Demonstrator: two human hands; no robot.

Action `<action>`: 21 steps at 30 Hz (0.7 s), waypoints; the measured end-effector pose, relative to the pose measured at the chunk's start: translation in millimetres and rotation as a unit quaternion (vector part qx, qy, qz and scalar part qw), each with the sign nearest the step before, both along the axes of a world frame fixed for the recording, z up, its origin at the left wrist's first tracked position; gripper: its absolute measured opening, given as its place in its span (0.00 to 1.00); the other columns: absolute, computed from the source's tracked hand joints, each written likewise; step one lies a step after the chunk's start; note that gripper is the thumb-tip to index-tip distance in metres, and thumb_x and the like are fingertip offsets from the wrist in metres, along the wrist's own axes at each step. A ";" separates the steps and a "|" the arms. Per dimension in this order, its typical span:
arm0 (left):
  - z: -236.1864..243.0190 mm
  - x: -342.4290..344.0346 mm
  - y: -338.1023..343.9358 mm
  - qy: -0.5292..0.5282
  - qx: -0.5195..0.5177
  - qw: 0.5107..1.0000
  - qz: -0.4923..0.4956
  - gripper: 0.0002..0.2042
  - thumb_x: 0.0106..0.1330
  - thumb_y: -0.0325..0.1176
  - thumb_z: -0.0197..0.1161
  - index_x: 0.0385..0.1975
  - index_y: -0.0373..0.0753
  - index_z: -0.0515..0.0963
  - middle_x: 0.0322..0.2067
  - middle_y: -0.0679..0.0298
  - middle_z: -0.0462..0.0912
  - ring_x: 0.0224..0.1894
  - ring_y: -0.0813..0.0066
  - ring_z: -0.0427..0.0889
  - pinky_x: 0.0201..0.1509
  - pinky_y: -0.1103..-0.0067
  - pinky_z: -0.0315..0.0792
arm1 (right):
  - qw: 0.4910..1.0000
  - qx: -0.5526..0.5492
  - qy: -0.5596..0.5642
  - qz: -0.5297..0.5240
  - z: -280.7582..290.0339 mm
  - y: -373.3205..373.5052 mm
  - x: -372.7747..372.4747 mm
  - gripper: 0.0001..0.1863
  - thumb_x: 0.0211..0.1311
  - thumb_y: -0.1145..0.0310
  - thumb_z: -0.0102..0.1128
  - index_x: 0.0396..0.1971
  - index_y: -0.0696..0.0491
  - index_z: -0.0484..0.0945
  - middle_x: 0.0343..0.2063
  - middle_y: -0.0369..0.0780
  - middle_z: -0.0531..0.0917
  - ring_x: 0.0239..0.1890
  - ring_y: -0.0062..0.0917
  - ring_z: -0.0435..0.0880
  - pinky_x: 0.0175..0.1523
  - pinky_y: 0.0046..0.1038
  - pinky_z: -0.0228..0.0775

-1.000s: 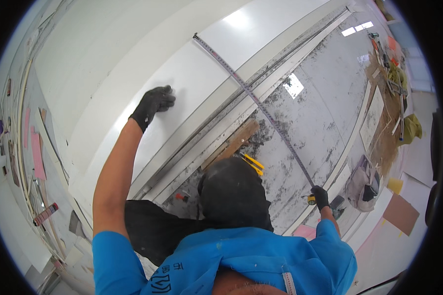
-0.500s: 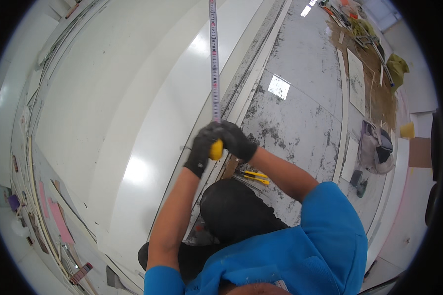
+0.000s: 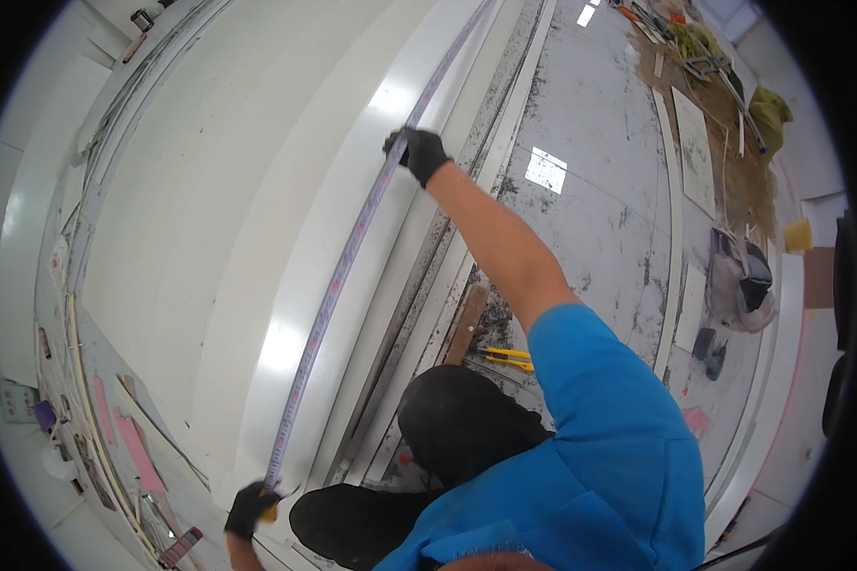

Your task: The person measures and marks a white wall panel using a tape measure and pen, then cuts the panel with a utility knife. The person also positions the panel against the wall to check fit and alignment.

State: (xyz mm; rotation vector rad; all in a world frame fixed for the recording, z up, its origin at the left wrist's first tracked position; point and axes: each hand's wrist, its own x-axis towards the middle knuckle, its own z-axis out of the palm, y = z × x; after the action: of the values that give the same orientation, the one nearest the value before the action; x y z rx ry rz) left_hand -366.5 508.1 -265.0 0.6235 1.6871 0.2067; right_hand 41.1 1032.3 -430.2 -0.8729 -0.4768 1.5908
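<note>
A long metal tape measure blade runs diagonally over a glossy white board, from the lower left to the upper edge of the picture. My left hand, black-gloved, is closed on the tape's yellow case at the lower left. My right hand, also gloved, pinches the blade farther up the board, arm stretched out. A yellow cutter lies on the speckled floor near a wooden offcut, beside my dark-clad knee.
Along the right lie tools, a green bag, a crumpled grey garment, white strips and a yellow block. Pink offcuts, long thin strips and a tube lie on the left.
My left hand has moved down to the lower left with the case, while my right hand has moved up along the blade. The blade now lies lengthwise along the board rather than across it.
</note>
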 end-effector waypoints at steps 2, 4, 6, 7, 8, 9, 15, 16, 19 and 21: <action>13.8 -31.3 -39.7 0.056 -0.032 0.998 0.014 0.10 0.59 0.33 0.61 0.35 0.34 0.80 0.24 0.65 0.81 0.26 0.81 0.77 0.31 0.83 0.70 | 1.000 -0.009 -0.023 -0.014 15.5 28.9 8.7 0.11 0.65 0.68 0.49 0.31 0.62 0.73 0.29 0.47 0.81 0.29 0.35 0.83 0.38 0.35 0.79; 11.4 -34.6 -46.4 0.070 -0.038 0.997 0.021 0.10 0.59 0.36 0.62 0.28 0.34 0.83 0.21 0.64 0.82 0.22 0.82 0.77 0.28 0.84 0.69 | 0.998 -0.019 -0.047 -0.023 22.0 37.7 13.1 0.11 0.64 0.68 0.50 0.32 0.62 0.73 0.30 0.47 0.81 0.32 0.35 0.83 0.40 0.36 0.79; -10.9 -17.6 -10.9 0.037 -0.019 0.999 0.007 0.11 0.62 0.36 0.61 0.30 0.34 0.83 0.22 0.64 0.82 0.24 0.82 0.77 0.30 0.83 0.70 | 0.999 0.010 -0.049 -0.012 11.6 21.1 2.7 0.11 0.64 0.67 0.50 0.35 0.61 0.74 0.33 0.46 0.82 0.36 0.35 0.83 0.44 0.36 0.78; -28.1 -1.2 17.8 0.009 -0.007 1.000 -0.008 0.11 0.63 0.36 0.60 0.31 0.34 0.83 0.23 0.64 0.82 0.25 0.81 0.78 0.31 0.82 0.71 | 0.999 0.012 -0.052 0.012 3.2 -2.5 -11.8 0.12 0.64 0.66 0.50 0.37 0.60 0.74 0.34 0.46 0.82 0.38 0.34 0.83 0.45 0.36 0.78; -46.2 19.3 50.7 -0.016 0.010 0.999 -0.027 0.11 0.64 0.36 0.59 0.31 0.34 0.83 0.23 0.64 0.83 0.25 0.81 0.78 0.32 0.82 0.71 | 0.998 0.006 -0.054 0.044 -3.2 -31.0 -26.2 0.12 0.65 0.66 0.50 0.38 0.60 0.75 0.34 0.45 0.82 0.40 0.33 0.83 0.47 0.36 0.77; -65.2 37.5 85.1 -0.016 0.067 0.992 -0.106 0.12 0.66 0.37 0.57 0.32 0.34 0.82 0.24 0.64 0.83 0.26 0.79 0.79 0.34 0.80 0.72 | 0.995 -0.009 -0.058 0.083 -6.1 -66.4 -40.0 0.12 0.65 0.66 0.50 0.40 0.59 0.75 0.35 0.44 0.82 0.42 0.32 0.83 0.48 0.36 0.77; -107.6 132.0 232.9 -0.321 0.142 0.936 -0.036 0.15 0.67 0.39 0.54 0.35 0.31 0.77 0.29 0.59 0.80 0.29 0.68 0.82 0.35 0.75 0.76 | 0.981 -0.123 0.004 0.153 9.5 -197.2 -81.6 0.08 0.62 0.68 0.54 0.35 0.58 0.74 0.31 0.45 0.82 0.33 0.31 0.84 0.39 0.33 0.79; -109.9 127.7 229.6 -0.238 0.214 0.942 -0.100 0.14 0.67 0.38 0.54 0.34 0.32 0.78 0.28 0.59 0.80 0.29 0.70 0.81 0.35 0.76 0.76 | 0.983 -0.126 0.012 0.130 5.6 -188.7 -77.2 0.08 0.62 0.68 0.54 0.34 0.58 0.74 0.31 0.45 0.82 0.33 0.31 0.84 0.39 0.32 0.79; -88.3 92.5 175.0 -0.133 0.112 0.985 -0.013 0.13 0.66 0.38 0.54 0.31 0.33 0.80 0.25 0.61 0.80 0.29 0.74 0.80 0.35 0.78 0.75 | 0.995 -0.040 -0.020 0.084 -6.8 -113.4 -50.8 0.07 0.61 0.70 0.53 0.32 0.60 0.74 0.30 0.47 0.82 0.33 0.34 0.84 0.41 0.35 0.79; -68.9 53.9 119.1 -0.092 0.082 0.992 0.003 0.13 0.65 0.37 0.54 0.31 0.33 0.80 0.25 0.61 0.80 0.29 0.74 0.80 0.35 0.78 0.74 | 0.998 -0.004 -0.042 0.052 -6.7 -49.8 -26.3 0.07 0.60 0.72 0.52 0.32 0.61 0.74 0.29 0.48 0.81 0.32 0.37 0.84 0.40 0.36 0.80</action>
State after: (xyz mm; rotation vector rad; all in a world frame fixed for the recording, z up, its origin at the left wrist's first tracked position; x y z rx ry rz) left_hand -312.6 627.2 -333.9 0.6999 1.5036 0.3974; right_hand 14.8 982.5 -436.9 -0.9372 -0.5844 1.6566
